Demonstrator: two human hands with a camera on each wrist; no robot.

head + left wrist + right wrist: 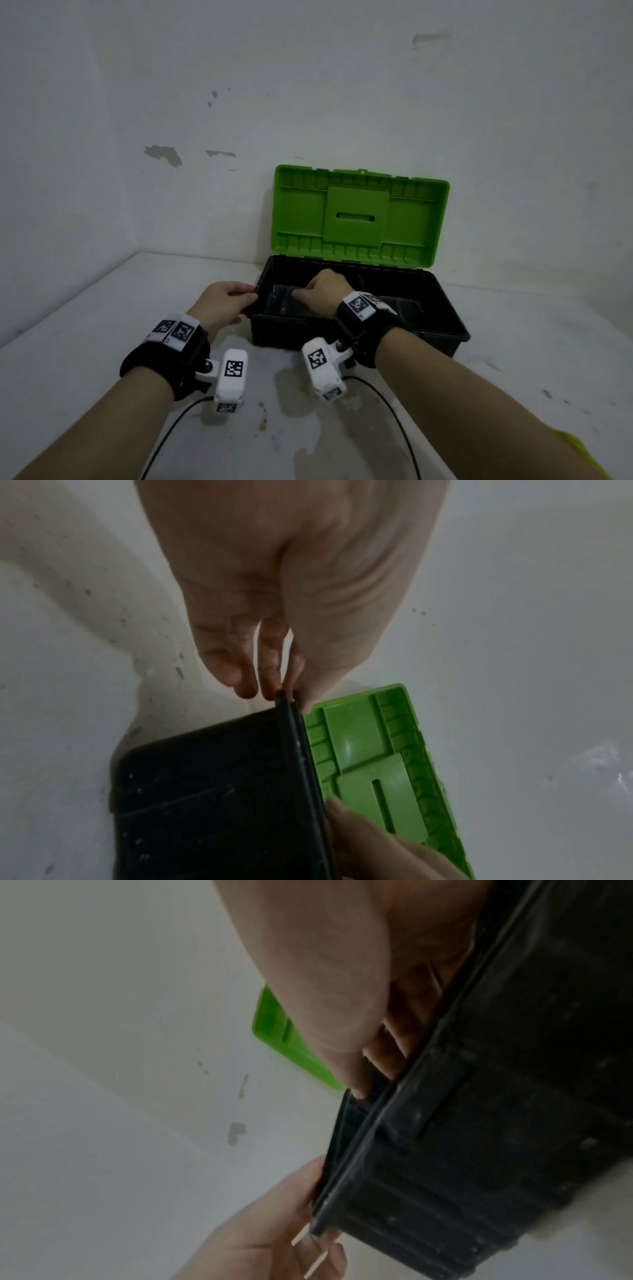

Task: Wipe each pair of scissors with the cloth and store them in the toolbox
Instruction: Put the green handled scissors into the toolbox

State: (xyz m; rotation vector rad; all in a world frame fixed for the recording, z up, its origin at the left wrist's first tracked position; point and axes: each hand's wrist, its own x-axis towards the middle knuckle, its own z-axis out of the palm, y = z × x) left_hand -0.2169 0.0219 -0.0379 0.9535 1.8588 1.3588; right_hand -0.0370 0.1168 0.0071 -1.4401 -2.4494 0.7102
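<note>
A stained white table (102, 325) meets a scuffed wall, bare surface lower left. At frame centre stands the toolbox (442, 318), green lid (359, 216) raised, no writing legible. The left hand (222, 303) pinches its left rim corner; the right hand (325, 287) curls over a black inner tray (274, 301).

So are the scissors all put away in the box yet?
The toolbox is open, its green lid up. Both hands are on a black tray inside: left hand at its end, right hand within. No scissors or cloth show, so I can't tell what's left.

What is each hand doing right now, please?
Left hand: grips the left end of the black tray in the toolbox.
Right hand: curled over the tray's inner edge.
</note>
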